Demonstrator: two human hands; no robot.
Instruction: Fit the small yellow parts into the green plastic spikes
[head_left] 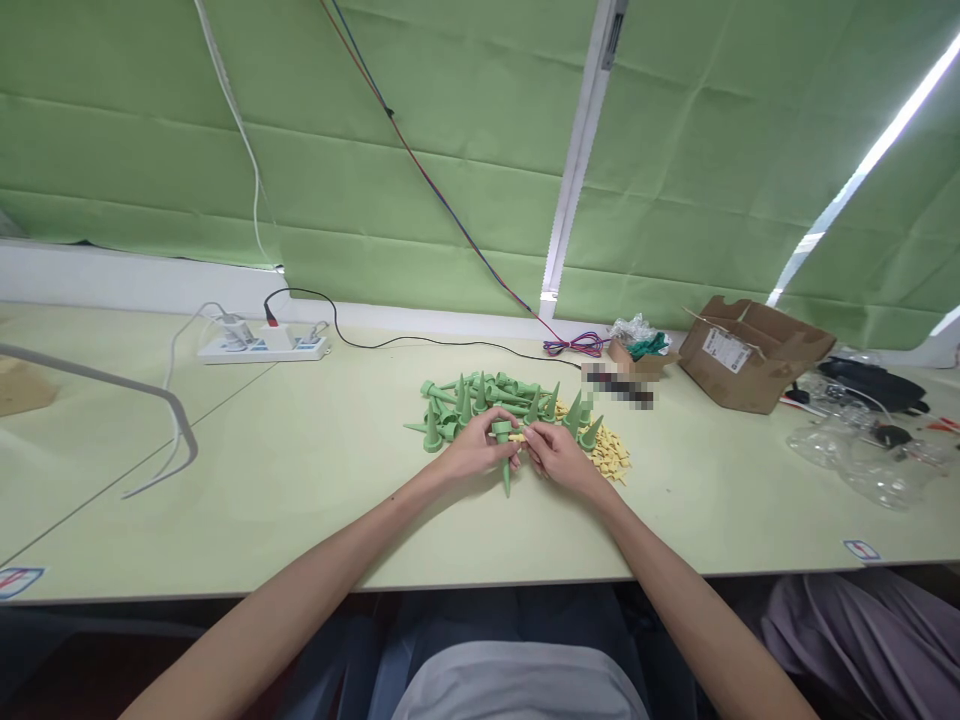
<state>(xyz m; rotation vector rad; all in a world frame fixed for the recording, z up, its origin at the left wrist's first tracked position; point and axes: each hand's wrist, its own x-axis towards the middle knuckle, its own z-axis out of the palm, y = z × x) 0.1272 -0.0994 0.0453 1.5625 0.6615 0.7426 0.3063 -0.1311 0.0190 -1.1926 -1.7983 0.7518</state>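
Observation:
My left hand (480, 445) is closed around a green plastic watering spike (506, 478), its wide collar up and its point down. Against the side of that spike, my right hand (555, 455) pinches a small yellow plastic piece (517, 437). Both hands meet just above the table, in front of a heap of similar green spikes (457, 395), some standing point up, others lying down. Loose yellow pieces (611, 455) are spread to the right of the heap, partly behind my right hand.
On the pale table (300, 500), a white power strip (262, 345) with cables lies at the back left. An opened cardboard box (739, 360) and clear plastic packaging (855, 450) are on the right. A grey cable (176, 410) arcs at the left. Another person's clothed leg (862, 640) shows lower right.

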